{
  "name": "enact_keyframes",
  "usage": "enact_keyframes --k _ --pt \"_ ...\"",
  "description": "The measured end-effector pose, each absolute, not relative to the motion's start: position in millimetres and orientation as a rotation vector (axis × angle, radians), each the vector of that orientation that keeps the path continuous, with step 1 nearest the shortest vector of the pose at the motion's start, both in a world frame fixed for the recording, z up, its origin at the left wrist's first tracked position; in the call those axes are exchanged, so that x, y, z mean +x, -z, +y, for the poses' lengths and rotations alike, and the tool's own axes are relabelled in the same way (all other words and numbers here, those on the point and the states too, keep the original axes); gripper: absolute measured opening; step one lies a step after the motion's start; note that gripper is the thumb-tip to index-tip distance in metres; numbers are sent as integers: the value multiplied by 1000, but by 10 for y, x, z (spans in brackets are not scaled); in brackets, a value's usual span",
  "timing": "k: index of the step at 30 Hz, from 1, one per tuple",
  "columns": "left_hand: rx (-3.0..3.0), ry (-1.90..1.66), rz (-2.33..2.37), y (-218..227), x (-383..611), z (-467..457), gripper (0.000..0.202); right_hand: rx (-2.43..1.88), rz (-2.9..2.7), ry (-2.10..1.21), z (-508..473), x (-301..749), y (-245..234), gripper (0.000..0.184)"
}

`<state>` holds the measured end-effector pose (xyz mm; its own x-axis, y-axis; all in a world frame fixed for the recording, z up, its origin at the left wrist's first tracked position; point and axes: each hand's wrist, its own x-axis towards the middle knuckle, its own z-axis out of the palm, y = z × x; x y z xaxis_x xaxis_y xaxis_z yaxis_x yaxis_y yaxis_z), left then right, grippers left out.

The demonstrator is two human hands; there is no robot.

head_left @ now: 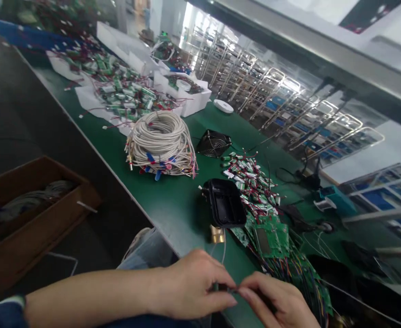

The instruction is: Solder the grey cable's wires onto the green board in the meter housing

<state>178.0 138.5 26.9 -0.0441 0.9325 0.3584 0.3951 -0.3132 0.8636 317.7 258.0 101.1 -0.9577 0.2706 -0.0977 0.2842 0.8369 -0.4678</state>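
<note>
My left hand (200, 284) reaches in from the lower left with thumb and fingers pinched together. Its fingertips meet those of my right hand (277, 300), which is also closed in a pinch. Whatever small thing sits between them is mostly hidden, with only a dark sliver showing. Just beyond, a black plastic housing (225, 205) lies open side up on the bench, a brass fitting (217, 234) on its near end. A thin pale cable (224, 248) runs from the fitting toward my left hand and disappears behind it.
Green circuit boards with wires (271, 237) lie beside my right hand. Beyond are small wired boards (248, 177), a black fan (214, 143), coiled white cables (161, 136) and foam trays (196, 98). A cardboard box (43, 218) stands left, below the bench edge. An overhead beam (306, 50) crosses above.
</note>
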Motion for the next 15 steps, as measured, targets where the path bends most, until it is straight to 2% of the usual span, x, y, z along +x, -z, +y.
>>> enact_keyframes --k 4,10,15 --pt "1402 -1432 1348 -181 1634 1307 19 478 3019 737 2667 2942 -970 32" --pt "1183 -1405 1295 -74 1420 1145 22 893 3072 673 2941 2897 -1076 36" --pt "807 -1416 1246 122 1277 1067 26 1364 3258 79 3370 2993 -1080 38"
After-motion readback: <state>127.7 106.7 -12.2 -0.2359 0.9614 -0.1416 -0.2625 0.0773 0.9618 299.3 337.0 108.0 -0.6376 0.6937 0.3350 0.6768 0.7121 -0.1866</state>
